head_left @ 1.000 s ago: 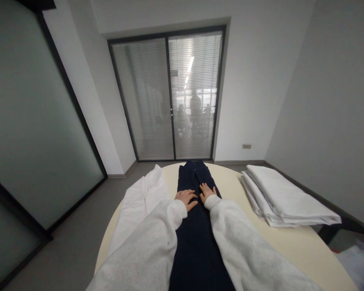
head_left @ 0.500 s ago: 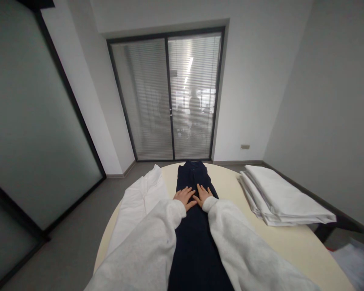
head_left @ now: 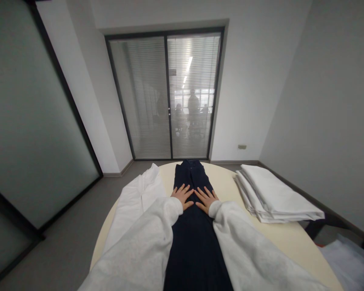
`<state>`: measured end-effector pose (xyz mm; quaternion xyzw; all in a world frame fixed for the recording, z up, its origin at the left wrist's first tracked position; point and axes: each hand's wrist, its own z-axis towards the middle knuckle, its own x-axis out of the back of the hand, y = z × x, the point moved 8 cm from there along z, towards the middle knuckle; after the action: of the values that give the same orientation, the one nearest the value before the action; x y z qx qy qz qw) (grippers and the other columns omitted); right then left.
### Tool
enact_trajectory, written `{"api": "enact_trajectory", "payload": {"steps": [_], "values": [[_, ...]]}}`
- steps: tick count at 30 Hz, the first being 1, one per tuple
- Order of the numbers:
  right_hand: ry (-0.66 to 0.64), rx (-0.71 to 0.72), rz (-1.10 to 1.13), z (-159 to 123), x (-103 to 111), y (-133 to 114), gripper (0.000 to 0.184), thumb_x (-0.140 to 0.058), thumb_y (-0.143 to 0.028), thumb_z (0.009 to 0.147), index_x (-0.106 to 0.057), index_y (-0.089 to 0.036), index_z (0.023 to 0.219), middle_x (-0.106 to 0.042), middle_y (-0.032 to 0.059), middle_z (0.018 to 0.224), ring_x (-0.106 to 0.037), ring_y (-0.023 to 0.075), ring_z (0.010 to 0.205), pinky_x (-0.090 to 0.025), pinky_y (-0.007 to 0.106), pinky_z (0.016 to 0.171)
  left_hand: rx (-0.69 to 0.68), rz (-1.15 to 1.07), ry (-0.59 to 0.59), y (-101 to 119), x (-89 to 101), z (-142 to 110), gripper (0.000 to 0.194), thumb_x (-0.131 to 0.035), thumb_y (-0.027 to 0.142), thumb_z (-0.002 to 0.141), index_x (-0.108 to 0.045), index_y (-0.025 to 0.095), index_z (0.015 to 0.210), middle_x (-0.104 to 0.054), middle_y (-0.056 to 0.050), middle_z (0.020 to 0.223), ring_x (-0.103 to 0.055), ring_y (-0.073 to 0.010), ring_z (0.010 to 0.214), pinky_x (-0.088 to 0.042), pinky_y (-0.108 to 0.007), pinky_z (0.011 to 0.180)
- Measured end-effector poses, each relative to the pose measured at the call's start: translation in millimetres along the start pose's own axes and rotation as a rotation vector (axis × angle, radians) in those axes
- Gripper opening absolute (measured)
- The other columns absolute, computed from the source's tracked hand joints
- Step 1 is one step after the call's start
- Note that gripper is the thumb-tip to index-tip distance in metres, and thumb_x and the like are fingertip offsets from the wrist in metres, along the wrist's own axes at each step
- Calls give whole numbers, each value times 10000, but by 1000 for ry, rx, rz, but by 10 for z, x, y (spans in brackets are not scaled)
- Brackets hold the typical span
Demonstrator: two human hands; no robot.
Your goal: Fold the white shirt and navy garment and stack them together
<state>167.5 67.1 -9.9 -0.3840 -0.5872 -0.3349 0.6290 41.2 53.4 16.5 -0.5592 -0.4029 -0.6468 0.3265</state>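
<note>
A dark navy shirt [head_left: 194, 242], folded long and narrow with its collar at the far end, lies down the middle of the table. My left hand [head_left: 183, 196] rests flat on its left side, fingers spread. On the right side, my right hand [head_left: 205, 199] also presses flat with fingers apart. Only the fingertips of the two hands come close to each other at the middle of the cloth. A white shirt [head_left: 130, 210] lies to the left, partly hidden by my left sleeve.
The round cream table [head_left: 227, 182] carries a stack of folded white cloth [head_left: 276, 194] at its right edge. Beyond stands a glass door [head_left: 188, 97] with blinds, figures dim behind it. At lower right is a whitish plastic-looking heap [head_left: 348, 258].
My hands have moved slightly apart across the navy shirt, the right one shifting rightward, with fingers spread wider. The whole view has shifted slightly.
</note>
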Motion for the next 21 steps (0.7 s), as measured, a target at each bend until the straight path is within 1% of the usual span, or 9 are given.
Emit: {"api": "enact_trajectory", "payload": {"steps": [3,5,7,9,12,15,18,19,21], "values": [[-16,-18,-17,109,2,48,621,-187,-617,821,-114,-354,1379,-106,-73,1452,-11,256,1325,-48,530,1037,44,-26,-118,-44,2,6,683,-356,640,765,-238,322,1358,-149,-9,1452,-101,-251,1326,-148,-518,1031],[-24,-25,-23,181,13,85,618,-185,-611,823,-108,-353,1379,-99,-84,1452,-9,252,1325,-44,523,1040,44,-48,-196,-39,-28,-6,765,-403,675,715,-259,287,1358,-189,-48,1441,-158,-276,1312,-191,-507,1021],[-31,-25,-27,247,25,124,617,-186,-607,824,-105,-351,1380,-97,-87,1451,-9,248,1325,-41,520,1041,32,-58,-243,2,-71,-33,805,-419,699,684,-291,265,1350,-220,-69,1430,-184,-292,1302,-205,-502,1016],[-37,-15,-29,311,33,154,620,-190,-606,824,-101,-348,1381,-100,-85,1451,-10,237,1327,-36,515,1043,29,-47,-255,60,-119,-68,816,-404,714,678,-293,262,1349,-201,-70,1435,-168,-294,1306,-182,-528,1013],[-41,-18,-36,397,40,195,634,-198,-607,824,-89,-333,1385,-91,-78,1453,1,216,1329,-18,501,1047,46,-3,-214,134,-163,-112,843,-354,722,694,-182,266,1382,-92,-53,1458,-70,-278,1326,-105,-572,1011],[-60,-104,-30,421,44,271,684,-226,-611,817,-96,-272,1397,-68,-21,1461,9,211,1330,-30,492,1048,58,23,-184,159,-186,-132,825,-284,722,722,-116,273,1393,-26,-32,1464,0,-258,1332,-44,-578,1013],[-147,-212,-14,300,35,364,762,-346,-641,762,-227,-211,1380,-86,72,1458,-29,272,1325,-106,528,1023,60,25,-193,141,-203,-129,834,-261,733,719,-110,268,1394,-12,-29,1464,9,-250,1333,-30,-575,1015],[-174,-221,-13,227,42,376,769,-402,-647,731,-310,-200,1350,-128,100,1448,-66,302,1317,-144,536,1010,62,26,-193,131,-202,-125,840,-260,737,716,-110,265,1395,-7,-29,1464,11,-247,1333,-29,-570,1018],[-199,-208,-28,54,86,370,727,-517,-629,664,-485,-178,1232,-301,151,1372,-206,348,1271,-238,515,980,68,29,-190,114,-196,-118,849,-261,742,711,-109,262,1395,0,-25,1463,15,-241,1334,-30,-562,1022]]}}
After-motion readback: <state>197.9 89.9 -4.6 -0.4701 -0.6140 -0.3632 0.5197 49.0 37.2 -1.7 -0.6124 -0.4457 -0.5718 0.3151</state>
